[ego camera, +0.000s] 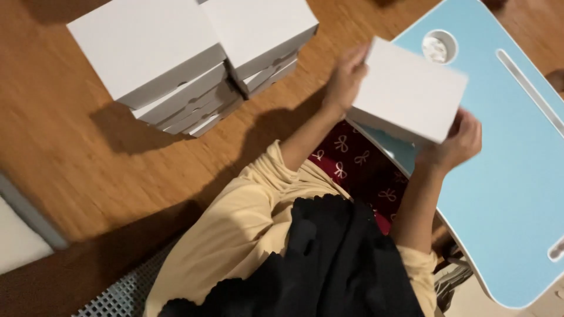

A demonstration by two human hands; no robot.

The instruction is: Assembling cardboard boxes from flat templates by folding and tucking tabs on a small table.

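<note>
- White flat box (408, 91) hangs tilted in the air over the blue lap table (505, 176)'s near edge.
- I see my left hand (346, 76) and right hand (455, 141) gripping opposite edges by fingertips only; I judge it could slip.
- Stacked white boxes (194, 58) on the wooden floor (70, 158) lean unevenly; I judge a bump might topple them.

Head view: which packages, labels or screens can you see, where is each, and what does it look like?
White box: flat, square, plain; held between left hand and right hand, above the light blue lap table.
Left stack of white boxes: on the wooden floor, upper left.
Right stack of white boxes: beside it, touching.
No labels or screens visible.
</note>
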